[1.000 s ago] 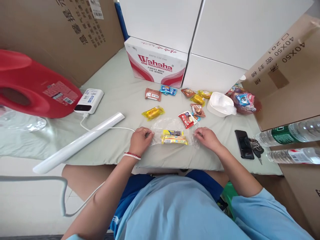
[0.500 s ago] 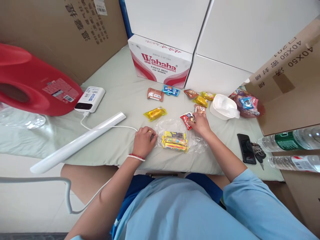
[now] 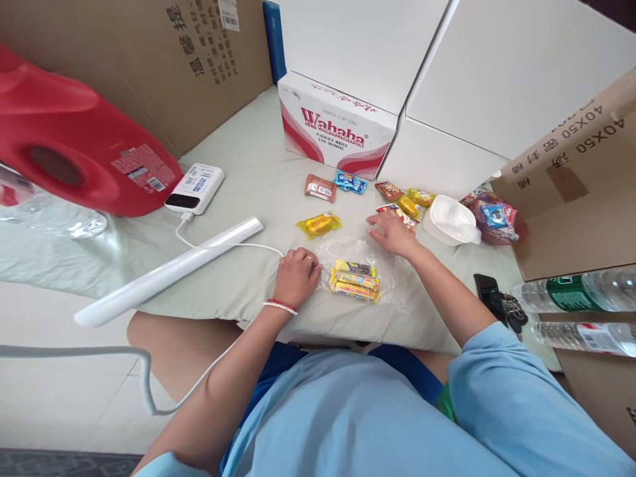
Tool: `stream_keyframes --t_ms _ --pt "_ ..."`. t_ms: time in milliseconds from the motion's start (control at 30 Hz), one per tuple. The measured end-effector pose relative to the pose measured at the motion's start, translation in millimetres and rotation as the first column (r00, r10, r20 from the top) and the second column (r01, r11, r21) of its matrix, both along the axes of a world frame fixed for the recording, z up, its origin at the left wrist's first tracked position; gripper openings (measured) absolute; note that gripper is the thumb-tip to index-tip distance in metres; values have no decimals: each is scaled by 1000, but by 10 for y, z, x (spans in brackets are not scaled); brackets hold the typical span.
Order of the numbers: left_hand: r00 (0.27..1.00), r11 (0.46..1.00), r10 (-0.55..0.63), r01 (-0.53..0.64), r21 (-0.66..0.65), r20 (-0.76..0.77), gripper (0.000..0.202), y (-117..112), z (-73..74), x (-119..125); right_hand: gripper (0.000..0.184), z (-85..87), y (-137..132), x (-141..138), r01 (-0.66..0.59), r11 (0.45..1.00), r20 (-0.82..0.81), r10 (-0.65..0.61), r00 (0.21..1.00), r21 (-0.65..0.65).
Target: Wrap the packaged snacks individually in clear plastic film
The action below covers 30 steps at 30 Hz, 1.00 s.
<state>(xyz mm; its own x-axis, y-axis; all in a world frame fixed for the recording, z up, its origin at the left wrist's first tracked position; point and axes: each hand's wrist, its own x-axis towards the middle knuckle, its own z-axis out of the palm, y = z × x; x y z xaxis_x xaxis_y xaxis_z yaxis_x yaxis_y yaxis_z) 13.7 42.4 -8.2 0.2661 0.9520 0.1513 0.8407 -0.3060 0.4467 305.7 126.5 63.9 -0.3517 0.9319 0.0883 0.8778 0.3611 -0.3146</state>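
Left hand (image 3: 297, 275): fist closed, pinning clear bag (image 3: 392, 279) edge. Right hand (image 3: 392, 233): fingers spread, flat on red packet (image 3: 403, 216). Advice: hold bag mouth pinned; pinch one packet only.

The Wahaha carton (image 3: 342, 136) stood at the back of the worktop (image 3: 248, 172), which was covered in a pale green cloth. Plain white boxes (image 3: 477, 73) were stacked above it and to its right, closing off the rear like a wall. To its left leaned a big brown cardboard carton (image 3: 149, 53) printed with black characters, with a blue strip (image 3: 274, 40) showing between the two. Far to its right, another brown carton (image 3: 581, 179) was marked 40X50. Below and left of it, past the worktop's near edge, lay a pale floor (image 3: 59, 397). The light was soft and even, brightest on the white boxes.
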Motion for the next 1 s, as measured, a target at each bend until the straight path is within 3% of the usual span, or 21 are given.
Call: stream_keyframes --t_ms 67,133,300,333,433,467,600,733,800,867,933,1000 --pt "1000 1000 4 -4 -8 6 17 -3 13 0 34 26 -179 -194 -68 995 -43 65 997 -78" --pt "1000 1000 -1 1 -14 12 17 -8 24 -5 44 84 -436 -275 -33 991 -100 20 995 -127" --pt "1000 1000 2 -1 -6 25 17 -10 5 -18 96 154 -1119 -12 -39 944 -93 9 996 -328" --pt "1000 1000 10 -10 -1 28 17 -4 -11 -18 90 131 -1194 67 -23 924 -76 -6 997 -382" --pt "997 999 35 -35 2 62 18 33 -64 -13 31 10 -1226 265 65 875 -103 -129 986 -480" --pt "996 999 40 -39 -6 84 18 45 -74 -13 21 -37 -1188 310 88 871 -137 -174 975 -483" --pt "968 990 139 -143 2 208 18 -15 -5 -59 17 -207 -987 366 140 860 -233 -284 930 -491" --pt "933 912 270 -327 248 236 24 -391 204 -75 19 -319 -878 315 133 856 -248 -288 925 -499" --pt "970 923 157 -212 322 188 22 -629 285 24 20 -346 -853 298 114 866 -262 -269 927 -486" --pt "989 949 -98 60 309 108 25 -803 310 215 20 -357 -840 290 93 873 -272 -248 930 -478" --pt "953 929 -298 277 244 50 33 -864 279 453 21 -362 -841 290 88 873 -275 -245 930 -480" --pt "945 932 -326 318 172 22 40 -821 210 668 23 -362 -855 307 87 864 -286 -258 923 -496"
